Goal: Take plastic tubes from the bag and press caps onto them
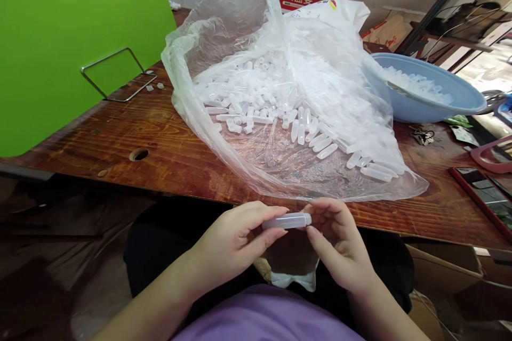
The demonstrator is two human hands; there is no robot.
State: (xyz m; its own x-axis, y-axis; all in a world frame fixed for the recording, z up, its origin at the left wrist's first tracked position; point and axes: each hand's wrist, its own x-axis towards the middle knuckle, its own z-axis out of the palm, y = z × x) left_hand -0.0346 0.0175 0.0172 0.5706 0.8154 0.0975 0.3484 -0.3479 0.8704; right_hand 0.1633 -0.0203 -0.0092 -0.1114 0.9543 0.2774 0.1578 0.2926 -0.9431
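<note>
My left hand holds a small translucent tube between thumb and fingers, in front of the table's edge. The tube lies roughly level, its threaded neck pointing right. My right hand is at that neck, with fingers curled and thumb near it; whether a small piece is between its fingertips is hidden. Beyond the hands, a clear plastic bag lies spread open on the wooden table. Inside it are many white caps and translucent tubes.
A blue basin of translucent pieces stands at the right, near keys, pink-handled scissors and a red-edged phone. A green panel and a metal wire stand are at the left. The table has a round hole.
</note>
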